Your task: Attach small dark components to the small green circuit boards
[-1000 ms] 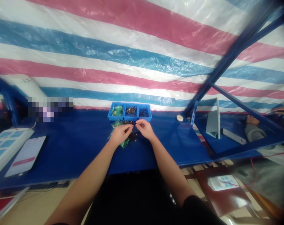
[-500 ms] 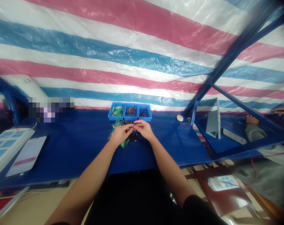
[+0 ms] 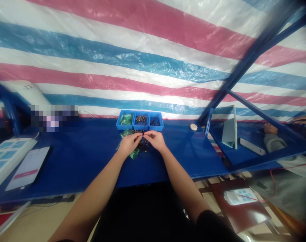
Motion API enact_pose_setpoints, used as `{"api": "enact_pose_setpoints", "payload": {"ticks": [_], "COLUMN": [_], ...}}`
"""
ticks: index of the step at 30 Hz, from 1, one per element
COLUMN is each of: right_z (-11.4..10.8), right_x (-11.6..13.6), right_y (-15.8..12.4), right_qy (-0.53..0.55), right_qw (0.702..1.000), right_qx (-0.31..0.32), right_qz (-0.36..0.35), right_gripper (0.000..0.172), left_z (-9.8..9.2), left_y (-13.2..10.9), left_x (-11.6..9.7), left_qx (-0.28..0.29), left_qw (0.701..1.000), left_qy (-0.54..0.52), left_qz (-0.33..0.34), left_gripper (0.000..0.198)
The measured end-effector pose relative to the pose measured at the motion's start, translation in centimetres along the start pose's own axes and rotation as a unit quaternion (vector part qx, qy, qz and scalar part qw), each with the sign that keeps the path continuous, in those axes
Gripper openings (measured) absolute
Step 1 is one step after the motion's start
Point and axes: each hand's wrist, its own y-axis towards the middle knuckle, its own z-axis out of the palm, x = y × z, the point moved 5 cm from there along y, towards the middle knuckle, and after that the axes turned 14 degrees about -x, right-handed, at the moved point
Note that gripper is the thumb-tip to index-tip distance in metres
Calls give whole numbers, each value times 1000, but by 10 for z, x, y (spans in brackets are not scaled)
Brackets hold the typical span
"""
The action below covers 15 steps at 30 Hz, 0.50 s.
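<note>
Left hand [image 3: 129,145] and right hand [image 3: 155,140] meet, fingertips pinched on a tiny dark piece [image 3: 143,133], too small to make out, above loose black-and-gold bits [image 3: 145,148] and shiny green pieces [image 3: 135,154] on the blue counter [image 3: 185,151]; just beyond, three rectangular blue plastic bins [image 3: 140,127]!

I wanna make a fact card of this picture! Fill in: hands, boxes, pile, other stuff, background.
Left hand: fingers pinched at a small dark thing, too tiny to name
Right hand: fingers meeting the left's there
Left box: green pieces
Middle box: shiny metallic bits
Right box: dark blue pieces
Pile: green packets and dark bits, under and around the hands
Other stuff: phone, round pale thing
Background: striped sheet
</note>
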Motion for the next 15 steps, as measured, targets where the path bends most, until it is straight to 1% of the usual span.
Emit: {"api": "enact_pose_setpoints", "payload": {"ticks": [9, 15], "right_z": [-1, 1], "right_x": [6, 7], "right_y": [-1, -2], "right_qy": [6, 11], "right_qw": [1000, 1000], "right_qx": [5, 7], "right_qz": [-11, 2], "right_gripper": [28, 28], "left_z": [-4, -5], "left_y": [2, 2], "left_x": [-3, -1], "left_qx": [-7, -17], "left_qw": [1000, 999], "left_qy": [13, -1], "left_qz": [-12, -32], "left_gripper": [31, 31]}}
